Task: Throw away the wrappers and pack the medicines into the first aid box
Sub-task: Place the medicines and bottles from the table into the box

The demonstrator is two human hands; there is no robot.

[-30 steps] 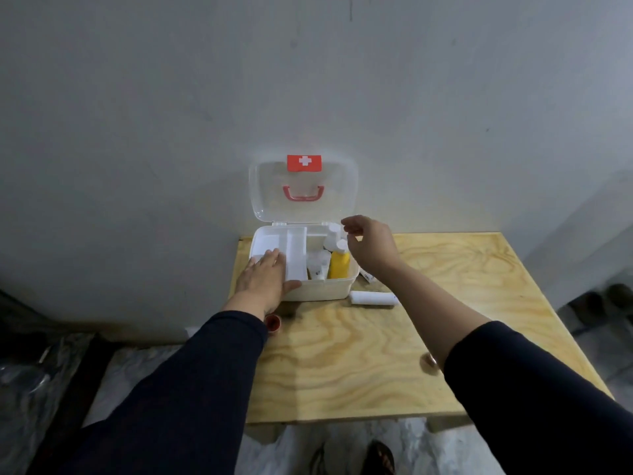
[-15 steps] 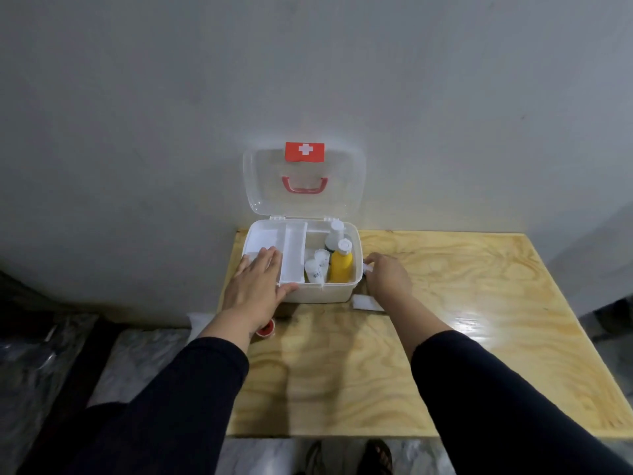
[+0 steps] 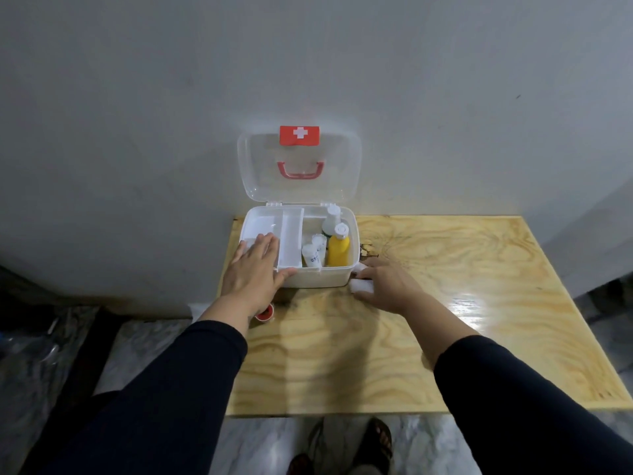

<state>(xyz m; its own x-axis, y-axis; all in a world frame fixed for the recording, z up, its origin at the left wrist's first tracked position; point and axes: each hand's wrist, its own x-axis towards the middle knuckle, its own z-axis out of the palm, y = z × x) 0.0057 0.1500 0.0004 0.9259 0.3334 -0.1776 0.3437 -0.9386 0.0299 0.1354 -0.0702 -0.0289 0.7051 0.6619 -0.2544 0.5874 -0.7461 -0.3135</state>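
Packing step is in hand, judging by the layout: the first aid box (image 3: 318,279) is sitting open at the far left corner of the table (image 3: 445,303), lid (image 3: 299,166) propped up against the wall, and the right hand (image 3: 385,286) is reaching down onto a white roll (image 3: 359,285) lying on the table just beside the box's near right corner. Fingers are curling over the roll and touching it, but whether they are fully clamped on it I cannot tell (the hand is covering most of it). The left hand (image 3: 253,269) is lying flat, fingers spread, on the box's near left rim, probably steadying it.

Already inside the right compartment: a yellow bottle (image 3: 338,250), a white bottle (image 3: 331,219) behind it, and small white tubes (image 3: 313,253) standing to the left of the yellow one. The left compartment is looking mostly bare.

Next move is likely calling for a firm pinch on the roll, a lift clear of the box wall, and a drop into free space, likely on the left side, since the right is crowded.

Hard to make out: a small red thing (image 3: 265,314) is peeking out under the left wrist (cap or tin, unclear). No wrappers or bin are showing anywhere. Another bit of white is showing by the far fingers of the right hand; not identifiable.
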